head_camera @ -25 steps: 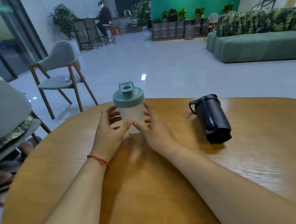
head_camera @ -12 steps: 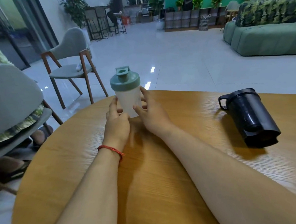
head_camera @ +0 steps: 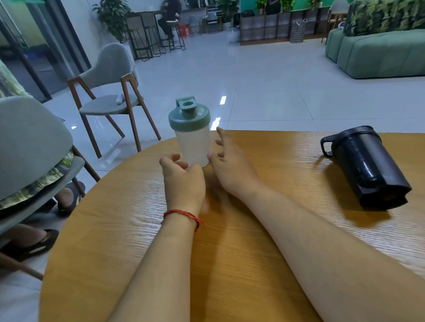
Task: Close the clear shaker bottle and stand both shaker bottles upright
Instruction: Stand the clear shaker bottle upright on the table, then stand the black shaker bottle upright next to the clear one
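The clear shaker bottle [head_camera: 194, 147] stands upright near the table's far edge, with its green lid [head_camera: 189, 116] on and the flip cap raised. My left hand [head_camera: 183, 181] is at the bottle's base, fingers curled against its left side and thumb touching the front. My right hand [head_camera: 231, 167] is just right of the bottle, fingers spread and off it, only the thumb tip close to the base. The black shaker bottle [head_camera: 364, 167] lies on its side at the right, lid and carry loop pointing away from me.
The round wooden table [head_camera: 236, 258] ends just behind the clear bottle. Grey chairs [head_camera: 109, 92] stand to the left, one close to the table edge with someone's feet under it. A green sofa [head_camera: 383, 53] is at the far right.
My right hand has let go of the clear bottle and spread its fingers. The view has shifted left, so the black bottle sits further right in frame.
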`<state>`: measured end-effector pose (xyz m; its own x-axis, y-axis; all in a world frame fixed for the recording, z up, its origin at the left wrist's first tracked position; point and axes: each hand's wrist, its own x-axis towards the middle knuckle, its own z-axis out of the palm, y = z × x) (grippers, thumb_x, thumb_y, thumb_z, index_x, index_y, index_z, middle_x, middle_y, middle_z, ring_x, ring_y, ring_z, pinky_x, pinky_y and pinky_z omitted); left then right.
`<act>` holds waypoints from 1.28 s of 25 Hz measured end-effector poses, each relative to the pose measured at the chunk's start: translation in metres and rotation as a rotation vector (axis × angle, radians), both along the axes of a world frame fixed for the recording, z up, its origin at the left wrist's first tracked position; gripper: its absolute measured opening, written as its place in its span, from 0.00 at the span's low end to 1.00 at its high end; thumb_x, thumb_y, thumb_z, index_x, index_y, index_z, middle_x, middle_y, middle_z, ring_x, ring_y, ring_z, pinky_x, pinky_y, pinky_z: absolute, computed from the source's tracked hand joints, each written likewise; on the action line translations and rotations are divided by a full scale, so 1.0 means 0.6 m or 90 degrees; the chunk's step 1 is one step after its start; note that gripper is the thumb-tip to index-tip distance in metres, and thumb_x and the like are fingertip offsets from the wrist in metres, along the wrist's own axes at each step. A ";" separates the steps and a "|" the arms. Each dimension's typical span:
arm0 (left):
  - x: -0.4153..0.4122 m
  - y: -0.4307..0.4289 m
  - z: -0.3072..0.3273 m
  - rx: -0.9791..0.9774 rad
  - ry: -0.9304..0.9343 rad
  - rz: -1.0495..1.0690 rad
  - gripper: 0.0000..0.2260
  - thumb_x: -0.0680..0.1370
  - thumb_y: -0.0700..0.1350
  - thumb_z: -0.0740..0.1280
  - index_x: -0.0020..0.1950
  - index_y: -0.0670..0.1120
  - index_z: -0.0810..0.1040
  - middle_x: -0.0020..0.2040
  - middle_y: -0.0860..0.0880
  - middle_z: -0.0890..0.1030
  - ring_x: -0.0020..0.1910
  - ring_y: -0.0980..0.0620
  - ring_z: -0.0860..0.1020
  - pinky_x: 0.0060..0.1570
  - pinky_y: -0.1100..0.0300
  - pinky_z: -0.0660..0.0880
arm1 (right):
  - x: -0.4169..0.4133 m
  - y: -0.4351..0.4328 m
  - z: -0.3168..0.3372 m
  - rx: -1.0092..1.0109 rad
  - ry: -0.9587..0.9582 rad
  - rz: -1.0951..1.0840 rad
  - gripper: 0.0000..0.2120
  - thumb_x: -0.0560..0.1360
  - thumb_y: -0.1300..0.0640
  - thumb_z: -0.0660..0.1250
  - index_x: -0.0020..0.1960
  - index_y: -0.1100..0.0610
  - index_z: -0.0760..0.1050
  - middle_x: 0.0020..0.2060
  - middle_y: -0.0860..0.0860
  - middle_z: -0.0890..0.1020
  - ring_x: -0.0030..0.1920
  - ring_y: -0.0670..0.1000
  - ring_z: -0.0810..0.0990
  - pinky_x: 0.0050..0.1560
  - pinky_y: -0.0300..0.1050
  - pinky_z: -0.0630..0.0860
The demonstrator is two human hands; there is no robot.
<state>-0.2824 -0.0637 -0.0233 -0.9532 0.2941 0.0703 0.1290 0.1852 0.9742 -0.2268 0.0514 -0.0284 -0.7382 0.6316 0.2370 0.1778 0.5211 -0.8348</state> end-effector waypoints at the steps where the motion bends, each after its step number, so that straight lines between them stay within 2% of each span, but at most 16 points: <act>1: 0.009 -0.001 0.002 -0.001 0.013 -0.004 0.20 0.83 0.41 0.68 0.73 0.49 0.67 0.59 0.48 0.78 0.52 0.53 0.80 0.39 0.64 0.73 | 0.013 -0.003 0.000 -0.010 0.014 -0.016 0.34 0.87 0.52 0.65 0.89 0.46 0.55 0.82 0.52 0.72 0.76 0.54 0.76 0.76 0.55 0.74; 4: 0.041 0.003 0.004 -0.015 0.058 -0.037 0.16 0.83 0.42 0.68 0.69 0.49 0.69 0.56 0.47 0.78 0.50 0.54 0.79 0.40 0.63 0.74 | 0.071 -0.011 -0.003 -0.016 0.059 -0.059 0.30 0.85 0.55 0.67 0.85 0.46 0.64 0.76 0.48 0.76 0.69 0.50 0.79 0.68 0.48 0.77; 8: 0.115 0.019 0.015 -0.045 0.108 -0.126 0.12 0.84 0.41 0.67 0.66 0.49 0.71 0.52 0.53 0.77 0.49 0.58 0.79 0.39 0.72 0.74 | 0.177 -0.029 -0.003 0.074 0.119 -0.106 0.24 0.86 0.58 0.66 0.80 0.45 0.71 0.67 0.39 0.78 0.64 0.43 0.80 0.67 0.50 0.82; 11: 0.179 0.036 0.017 -0.035 0.132 -0.204 0.11 0.84 0.41 0.68 0.65 0.49 0.72 0.53 0.53 0.78 0.51 0.59 0.79 0.43 0.77 0.74 | 0.275 -0.030 0.015 0.216 0.171 -0.143 0.21 0.85 0.61 0.68 0.76 0.49 0.75 0.67 0.43 0.81 0.66 0.45 0.80 0.66 0.45 0.80; 13: 0.221 0.053 0.018 -0.032 0.144 -0.259 0.11 0.84 0.44 0.68 0.65 0.52 0.73 0.56 0.53 0.79 0.53 0.58 0.80 0.44 0.77 0.75 | 0.350 -0.012 0.029 0.260 0.217 -0.215 0.20 0.84 0.64 0.70 0.73 0.52 0.78 0.63 0.45 0.81 0.63 0.48 0.80 0.64 0.44 0.78; 15: 0.269 0.070 0.018 -0.016 0.150 -0.300 0.10 0.84 0.46 0.68 0.64 0.54 0.73 0.59 0.55 0.79 0.57 0.58 0.80 0.47 0.75 0.76 | 0.414 0.020 0.038 0.183 0.226 -0.329 0.19 0.83 0.63 0.70 0.72 0.51 0.78 0.62 0.43 0.79 0.63 0.51 0.79 0.61 0.48 0.77; 17: 0.321 0.092 0.019 0.010 0.141 -0.337 0.11 0.84 0.48 0.68 0.65 0.57 0.72 0.62 0.55 0.78 0.62 0.57 0.80 0.53 0.70 0.77 | 0.455 0.053 0.037 0.048 0.189 -0.416 0.20 0.84 0.58 0.68 0.75 0.49 0.74 0.67 0.43 0.76 0.68 0.52 0.77 0.65 0.52 0.76; 19: 0.358 0.110 0.018 0.022 0.136 -0.370 0.14 0.84 0.49 0.68 0.69 0.60 0.72 0.67 0.56 0.76 0.67 0.59 0.76 0.62 0.62 0.78 | 0.466 0.073 0.030 -0.068 0.157 -0.425 0.22 0.86 0.52 0.65 0.80 0.49 0.70 0.73 0.46 0.75 0.70 0.52 0.77 0.66 0.53 0.76; 21: 0.372 0.124 0.014 0.015 0.142 -0.392 0.18 0.84 0.52 0.67 0.74 0.61 0.71 0.71 0.57 0.73 0.69 0.61 0.73 0.66 0.57 0.78 | 0.461 0.079 0.028 -0.148 0.147 -0.397 0.24 0.87 0.48 0.62 0.82 0.49 0.68 0.77 0.49 0.74 0.68 0.50 0.78 0.62 0.48 0.74; 23: 0.369 0.130 0.009 0.001 0.142 -0.411 0.21 0.84 0.53 0.67 0.77 0.62 0.70 0.72 0.58 0.71 0.70 0.60 0.72 0.64 0.64 0.76 | 0.461 0.084 0.022 -0.192 0.137 -0.384 0.26 0.88 0.44 0.61 0.83 0.48 0.66 0.79 0.50 0.75 0.68 0.50 0.78 0.61 0.47 0.72; 25: 0.362 0.127 0.005 -0.006 0.114 -0.419 0.21 0.85 0.53 0.67 0.78 0.64 0.70 0.73 0.58 0.71 0.70 0.58 0.74 0.57 0.73 0.73 | 0.461 0.090 0.022 -0.230 0.121 -0.372 0.29 0.87 0.41 0.60 0.85 0.47 0.64 0.80 0.50 0.75 0.72 0.53 0.77 0.63 0.48 0.70; 28: 0.357 0.124 0.002 0.014 0.072 -0.451 0.20 0.86 0.54 0.66 0.76 0.68 0.71 0.74 0.55 0.77 0.68 0.62 0.79 0.63 0.66 0.75 | 0.460 0.094 0.025 -0.213 0.071 -0.343 0.30 0.87 0.40 0.60 0.87 0.48 0.64 0.81 0.50 0.75 0.77 0.54 0.75 0.65 0.46 0.69; 30: 0.356 0.128 0.000 0.020 0.051 -0.470 0.18 0.86 0.53 0.66 0.75 0.68 0.71 0.70 0.53 0.82 0.63 0.64 0.82 0.66 0.60 0.77 | 0.454 0.097 0.022 -0.188 0.081 -0.330 0.28 0.88 0.42 0.61 0.85 0.48 0.67 0.77 0.47 0.78 0.74 0.52 0.77 0.61 0.43 0.70; 32: 0.352 0.130 -0.005 0.042 0.028 -0.458 0.20 0.85 0.55 0.67 0.76 0.65 0.71 0.67 0.52 0.83 0.61 0.62 0.84 0.67 0.55 0.79 | 0.449 0.093 0.019 -0.194 0.125 -0.315 0.25 0.87 0.43 0.63 0.83 0.46 0.70 0.68 0.40 0.80 0.69 0.47 0.78 0.57 0.38 0.73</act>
<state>-0.0712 0.0146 -0.0263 -0.5205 0.8417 0.1437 0.2367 -0.0194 0.9714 0.0428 0.1071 -0.0171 -0.3010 0.9490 0.0936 0.1661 0.1488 -0.9748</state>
